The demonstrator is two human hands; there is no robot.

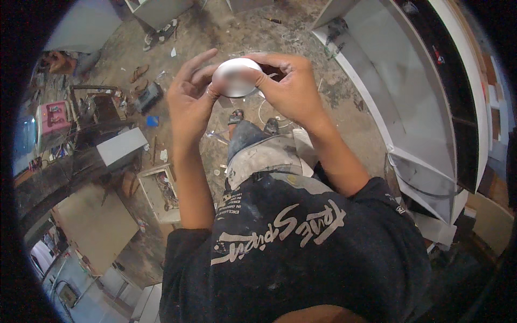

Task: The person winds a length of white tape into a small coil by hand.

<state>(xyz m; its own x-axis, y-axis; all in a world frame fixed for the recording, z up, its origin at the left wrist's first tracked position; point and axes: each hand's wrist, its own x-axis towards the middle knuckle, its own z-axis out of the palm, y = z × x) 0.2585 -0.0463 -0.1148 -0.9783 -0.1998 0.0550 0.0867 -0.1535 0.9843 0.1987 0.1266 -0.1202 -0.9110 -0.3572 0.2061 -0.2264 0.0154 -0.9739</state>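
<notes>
White, rounded object (236, 77), blurred and unidentifiable, sits at twelve o'clock clamped between left hand (189, 99) and right hand (288, 89), fingers pinching its edges over the dusty concrete floor (355, 116); handling looks mid-way, nothing set down yet.

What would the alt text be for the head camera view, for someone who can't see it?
Seen from above, a person's left hand and right hand hold a small round white object between them over a dusty workshop floor. A white cabinet stands to the right.
</notes>
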